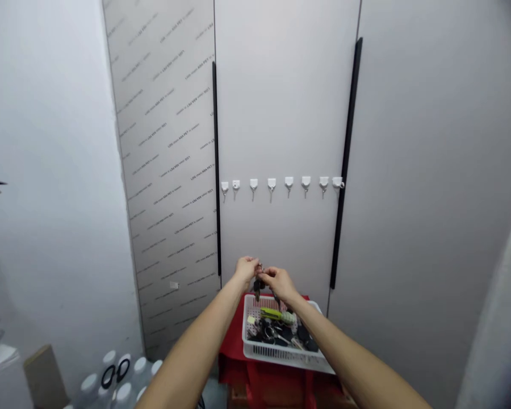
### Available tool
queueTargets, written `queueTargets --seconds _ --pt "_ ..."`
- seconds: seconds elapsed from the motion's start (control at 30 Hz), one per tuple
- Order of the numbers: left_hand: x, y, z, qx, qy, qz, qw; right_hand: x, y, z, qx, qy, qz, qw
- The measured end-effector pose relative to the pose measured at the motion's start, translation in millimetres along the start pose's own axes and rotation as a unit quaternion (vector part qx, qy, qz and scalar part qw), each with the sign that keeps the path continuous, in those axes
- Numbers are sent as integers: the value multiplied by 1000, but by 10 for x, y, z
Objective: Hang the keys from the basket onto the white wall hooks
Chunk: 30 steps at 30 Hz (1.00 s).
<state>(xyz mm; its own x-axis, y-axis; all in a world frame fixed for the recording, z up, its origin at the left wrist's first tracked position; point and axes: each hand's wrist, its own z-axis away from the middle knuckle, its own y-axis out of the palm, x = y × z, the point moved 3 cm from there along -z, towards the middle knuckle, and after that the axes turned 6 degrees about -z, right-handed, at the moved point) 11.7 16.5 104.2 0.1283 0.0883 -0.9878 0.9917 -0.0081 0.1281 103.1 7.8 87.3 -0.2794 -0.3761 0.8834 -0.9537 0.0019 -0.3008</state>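
Observation:
A bunch of keys (257, 288) with dark fobs hangs from a ring that both my hands pinch above a white basket (289, 357). My left hand (246, 268) grips the ring from the left side. From the right, my right hand (279, 282) has its fingers closed on the same bunch. Inside the basket lie several more keys and dark fobs, along with a yellow-green tool (271, 313) and a small pale yellow piece (251, 320). The exact hold of the fingertips is too small to make out.
A row of several white hooks (271, 183) is fixed to the cabinet door (281, 113), between two black handles (346, 153). Under the basket is a red bag (234, 358). White-capped bottles (125, 392) and black-handled scissors (122, 370) stand at lower left.

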Motion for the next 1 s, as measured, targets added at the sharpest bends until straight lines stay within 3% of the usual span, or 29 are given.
queueTargets --seconds 0.13,0.3,0.4,0.6,0.8,1.0 --pt "-120 -99 -32 -27 26 -18 999 164 -81 -147 -10 -11 45 999" --pt "-347 -290 -48 -7 54 -68 996 633 -121 -474 -10 -15 52 998" --pt "-551 -395 -90 -3 79 -104 991 933 -33 -718 -9 -8 31 999" --pt "-1052 -661 -335 -64 131 -127 981 1399 240 -1142 -13 -23 -20 999" --pt "-1353 -874 -615 -115 171 -134 969 1619 475 -1511 -34 -38 -52 997" --pt "-1430 -915 -909 -144 189 -152 959 1629 568 -1772 -77 -21 -60 995"
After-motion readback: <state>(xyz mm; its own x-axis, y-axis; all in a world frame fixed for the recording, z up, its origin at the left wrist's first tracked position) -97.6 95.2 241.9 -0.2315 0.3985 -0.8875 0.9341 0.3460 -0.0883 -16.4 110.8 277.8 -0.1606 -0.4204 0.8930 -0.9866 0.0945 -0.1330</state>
